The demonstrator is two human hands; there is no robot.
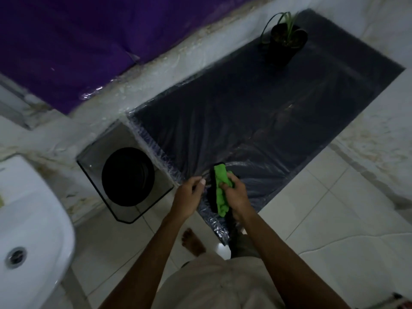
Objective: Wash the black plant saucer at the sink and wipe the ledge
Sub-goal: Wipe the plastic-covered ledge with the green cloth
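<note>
Right hand (235,196) grips green cloth (221,188) against black saucer (212,198); left hand (189,194) curled beside.

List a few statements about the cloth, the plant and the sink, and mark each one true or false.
1. The right hand grips a green cloth. True.
2. The potted plant stands at the near end of the ledge, beside the hands. False: it stands at the far end, well away from them.
3. The white sink is at the left edge of the view. True.
4. The green cloth lies in the sink. False: it is held over the near end of the ledge.
</note>
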